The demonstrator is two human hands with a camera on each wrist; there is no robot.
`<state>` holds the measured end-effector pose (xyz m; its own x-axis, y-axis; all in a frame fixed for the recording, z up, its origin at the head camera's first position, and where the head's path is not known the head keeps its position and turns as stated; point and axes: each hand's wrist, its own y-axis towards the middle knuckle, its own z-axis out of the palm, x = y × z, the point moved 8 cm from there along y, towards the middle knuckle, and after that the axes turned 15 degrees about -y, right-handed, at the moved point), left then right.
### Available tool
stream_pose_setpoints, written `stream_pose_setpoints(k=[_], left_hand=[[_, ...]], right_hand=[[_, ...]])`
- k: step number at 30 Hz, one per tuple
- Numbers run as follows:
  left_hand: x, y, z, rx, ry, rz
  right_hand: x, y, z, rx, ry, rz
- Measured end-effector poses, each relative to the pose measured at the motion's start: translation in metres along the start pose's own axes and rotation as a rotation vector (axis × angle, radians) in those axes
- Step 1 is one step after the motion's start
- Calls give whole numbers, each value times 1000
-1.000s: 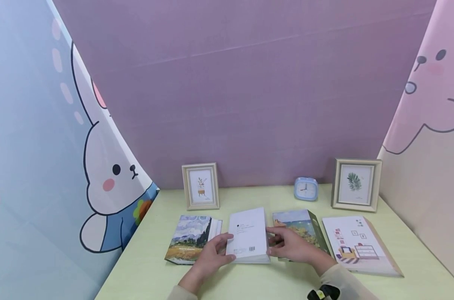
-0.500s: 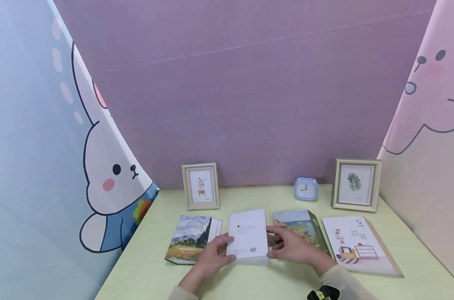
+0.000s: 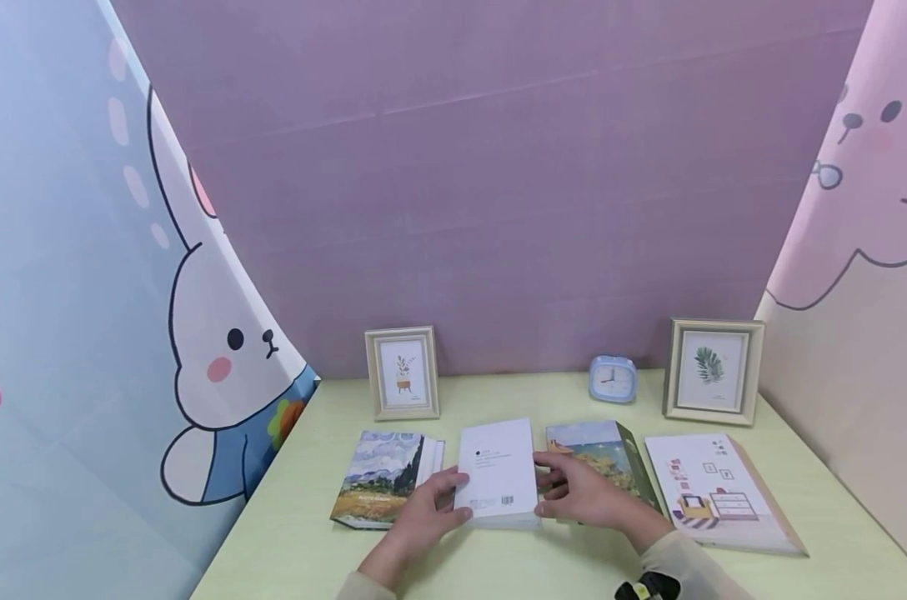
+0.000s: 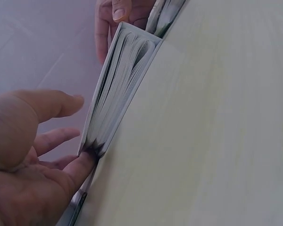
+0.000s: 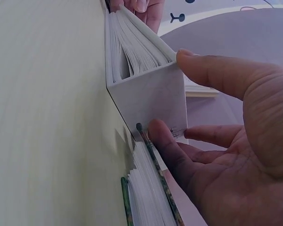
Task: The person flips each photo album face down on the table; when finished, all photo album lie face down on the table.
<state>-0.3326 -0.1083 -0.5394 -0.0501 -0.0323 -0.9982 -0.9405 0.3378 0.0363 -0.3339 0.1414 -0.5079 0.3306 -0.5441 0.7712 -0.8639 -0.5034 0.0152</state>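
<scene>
A thick white book (image 3: 496,471) lies back cover up on the table between both hands, its barcode near the front edge. At its left side, my left hand (image 3: 427,508) touches the edge; in the left wrist view a fingertip meets the pages' edge (image 4: 120,80), with the thumb extended. Against the spine (image 5: 148,101), my right hand (image 3: 577,490) sets its fingertips, and the thumb (image 5: 221,68) touches the cover's corner. Fingers on both hands are fairly straight. To the left lies a landscape-painted book (image 3: 378,479); to the right, a green-spined painted book (image 3: 599,450), partly behind my right hand.
A white illustrated book (image 3: 716,492) lies at the far right of the pale green table (image 3: 288,542). Along the back stand a small picture frame (image 3: 403,372), a blue alarm clock (image 3: 613,380) and a larger frame (image 3: 712,371). A purple cloth (image 3: 453,183) hangs behind.
The white book's far edge has dropped slightly and its front edge now shows a little differently. Both hands keep nearly the same place and shape; the view has shifted slightly.
</scene>
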Motion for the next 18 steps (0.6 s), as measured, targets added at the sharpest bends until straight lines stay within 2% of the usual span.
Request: stream_pose_setpoints(k=[6,10,14,18], left_hand=[[-2,1,1,23,-65,4],[-11,-2,-1,23,-97,56],[-22,-5,-11,-11,-96,133],[-29,-7,-30,-69,-104,155]], right_hand=[[5,-3,-3,-7,10,-3],[10,-3,-7,-57,-23,17],[16,2,-14,-165,-142,49],[28,9,-18,-253,-297,65]])
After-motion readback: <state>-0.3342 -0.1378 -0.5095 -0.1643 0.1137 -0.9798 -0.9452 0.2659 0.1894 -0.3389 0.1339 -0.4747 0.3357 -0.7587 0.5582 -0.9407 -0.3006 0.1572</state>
